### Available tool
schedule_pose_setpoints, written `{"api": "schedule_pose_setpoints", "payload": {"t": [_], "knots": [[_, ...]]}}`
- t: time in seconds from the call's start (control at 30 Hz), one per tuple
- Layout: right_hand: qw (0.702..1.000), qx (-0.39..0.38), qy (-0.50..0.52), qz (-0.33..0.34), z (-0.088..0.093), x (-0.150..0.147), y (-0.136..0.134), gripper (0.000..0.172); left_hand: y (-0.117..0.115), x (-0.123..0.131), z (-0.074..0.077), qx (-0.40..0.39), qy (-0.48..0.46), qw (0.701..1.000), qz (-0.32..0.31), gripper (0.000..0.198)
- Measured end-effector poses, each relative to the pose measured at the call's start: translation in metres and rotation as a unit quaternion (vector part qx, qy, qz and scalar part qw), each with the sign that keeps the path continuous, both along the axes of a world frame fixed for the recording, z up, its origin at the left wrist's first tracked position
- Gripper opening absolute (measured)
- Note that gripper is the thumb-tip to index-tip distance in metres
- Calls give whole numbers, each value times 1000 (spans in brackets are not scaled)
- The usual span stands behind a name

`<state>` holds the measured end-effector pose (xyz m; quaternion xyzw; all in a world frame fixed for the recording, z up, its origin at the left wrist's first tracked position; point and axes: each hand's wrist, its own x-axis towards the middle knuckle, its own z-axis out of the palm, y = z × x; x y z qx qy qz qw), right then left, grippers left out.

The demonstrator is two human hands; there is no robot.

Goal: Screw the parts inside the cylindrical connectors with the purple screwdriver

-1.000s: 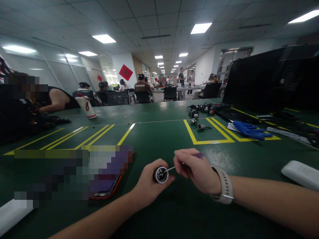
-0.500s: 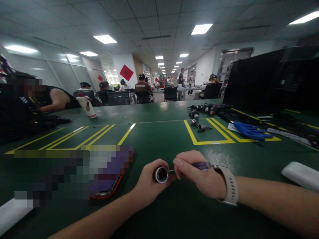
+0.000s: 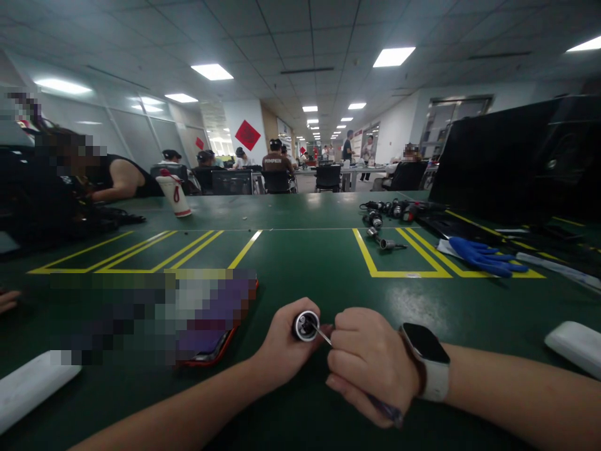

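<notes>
My left hand [image 3: 282,347] is wrapped around a short metal-rimmed cylinder [image 3: 299,326], its open end facing me with dark parts inside. My right hand [image 3: 369,360], closed in a fist, grips a screwdriver [image 3: 389,410] with a see-through purple handle. The thin shaft slants up to the left, and its tip reaches into the open end of the cylinder. Which part inside the tip touches is too small to tell. Both hands are above the green table [image 3: 310,263], and a watch [image 3: 426,344] is on my right wrist.
A phone-like object with a red edge [image 3: 235,341], partly blurred out, lies left of my hands. White objects lie at both sides. Farther off are a blue glove [image 3: 483,254], metal parts [image 3: 387,244], a cup [image 3: 174,195] and a black monitor [image 3: 493,163]. Another person's hand [image 3: 8,299] shows at left.
My right hand has turned over, with the screwdriver handle now pointing down toward me and the tip inside the cylinder's mouth. The view has shifted slightly left. Another person's hand has appeared at the left edge.
</notes>
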<state>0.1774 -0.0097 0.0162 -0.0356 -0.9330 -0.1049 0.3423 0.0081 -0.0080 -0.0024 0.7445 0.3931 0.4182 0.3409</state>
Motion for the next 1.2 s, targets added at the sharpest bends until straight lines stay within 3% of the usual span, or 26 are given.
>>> {"api": "schedule_pose_setpoints", "payload": {"t": [0.13, 0.23, 0.3, 0.4, 0.5, 0.6, 0.77, 0.87, 1.03, 1.2], "knots": [[999, -33, 8, 15, 2, 1, 0, 25, 0, -1, 1, -4, 1, 1000, -5, 18], [985, -166, 47, 22, 10, 2, -2, 26, -1, -1, 2, -11, 6, 1000, -18, 18], [951, -290, 107, 11, 14, 3, -2, 31, -2, -1, 3, -21, 15, 999, -23, 17], [871, -459, 177, -4, 14, 2, -1, 37, -3, 0, 3, -36, 16, 999, -9, 16], [821, -536, 197, -2, 10, 2, 1, 39, -2, 0, 2, -33, 9, 999, 0, 17], [822, -532, 206, 3, 9, 3, 1, 40, -2, 1, 3, -30, 8, 1000, 0, 19], [891, -411, 191, -21, 15, 3, -4, 41, -2, 0, 3, -20, 26, 999, 6, 17], [912, -367, 184, -17, 15, 1, -7, 41, -2, 0, 2, -14, 26, 1000, 2, 21], [927, -336, 168, 10, 12, 0, -7, 40, -2, 0, 2, -11, 2, 1000, 1, 20], [921, -346, 179, 21, 15, 1, -6, 41, -3, 1, 4, -9, 6, 1000, 4, 21]]}}
